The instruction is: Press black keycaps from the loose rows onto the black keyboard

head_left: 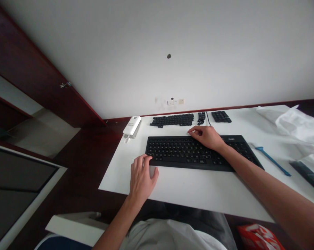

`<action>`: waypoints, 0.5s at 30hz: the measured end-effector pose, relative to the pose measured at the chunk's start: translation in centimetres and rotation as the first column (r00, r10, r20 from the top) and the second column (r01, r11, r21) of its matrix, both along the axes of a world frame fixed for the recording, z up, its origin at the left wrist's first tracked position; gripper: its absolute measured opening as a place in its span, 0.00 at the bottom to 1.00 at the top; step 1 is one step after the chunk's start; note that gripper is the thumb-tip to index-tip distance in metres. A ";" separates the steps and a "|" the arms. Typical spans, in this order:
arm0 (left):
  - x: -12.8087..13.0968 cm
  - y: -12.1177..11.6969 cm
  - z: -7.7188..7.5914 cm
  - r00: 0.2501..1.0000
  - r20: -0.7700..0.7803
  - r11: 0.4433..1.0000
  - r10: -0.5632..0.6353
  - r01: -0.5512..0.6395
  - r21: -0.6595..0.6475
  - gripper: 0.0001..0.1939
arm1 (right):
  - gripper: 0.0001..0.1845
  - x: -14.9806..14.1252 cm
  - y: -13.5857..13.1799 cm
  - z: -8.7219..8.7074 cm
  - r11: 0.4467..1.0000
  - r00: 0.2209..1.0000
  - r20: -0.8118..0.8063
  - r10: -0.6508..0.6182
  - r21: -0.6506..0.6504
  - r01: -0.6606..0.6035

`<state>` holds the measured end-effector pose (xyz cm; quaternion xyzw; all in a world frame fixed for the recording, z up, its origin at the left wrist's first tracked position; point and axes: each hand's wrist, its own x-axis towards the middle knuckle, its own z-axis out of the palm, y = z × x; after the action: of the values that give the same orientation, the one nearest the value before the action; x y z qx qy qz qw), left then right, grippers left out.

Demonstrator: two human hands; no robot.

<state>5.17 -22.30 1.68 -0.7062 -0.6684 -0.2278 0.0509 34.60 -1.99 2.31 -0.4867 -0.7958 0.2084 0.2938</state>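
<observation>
A black keyboard [188, 152] lies across the middle of the white table [198, 191]. My left hand [141, 178] rests at the keyboard's near left corner, fingers curled against its edge and thumb out. My right hand [206, 136] lies over the keyboard's far edge near the middle, fingers bent down onto the top row. Behind the keyboard lie several loose black keycaps laid out in blocks [172, 120], a small cluster [201, 118] and a number-pad block [221, 116].
A white phone-like handset [132, 125] lies at the table's far left. A blue stick tool [273, 160] lies right of the keyboard, beside a dark flat item [306, 175] and white plastic wrapping [297, 125]. An orange packet [258, 238] lies below the table edge.
</observation>
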 end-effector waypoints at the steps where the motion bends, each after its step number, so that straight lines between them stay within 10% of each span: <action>1: 0.0 0.0 0.0 1.000 -0.001 1.000 -0.003 0.003 -0.001 0.19 | 0.15 0.0 0.0 0.0 1.000 1.000 0.004 0.001 0.002 -0.001; 8: -0.9 2.4 2.3 0.997 0.039 0.997 -0.068 0.067 0.024 0.17 | 0.15 -0.1 0.2 -0.1 1.000 1.000 0.021 0.004 0.016 -0.004; 15: -3.0 11.5 5.6 0.983 0.022 0.982 -0.185 0.183 0.047 0.10 | 0.15 -0.1 0.1 -0.3 1.000 1.000 0.020 -0.003 0.025 0.002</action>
<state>2.16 -10.75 7.29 -0.7605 -0.5957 -0.2557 0.0366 34.54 -1.84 2.05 -0.4860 -0.8008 0.1930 0.2921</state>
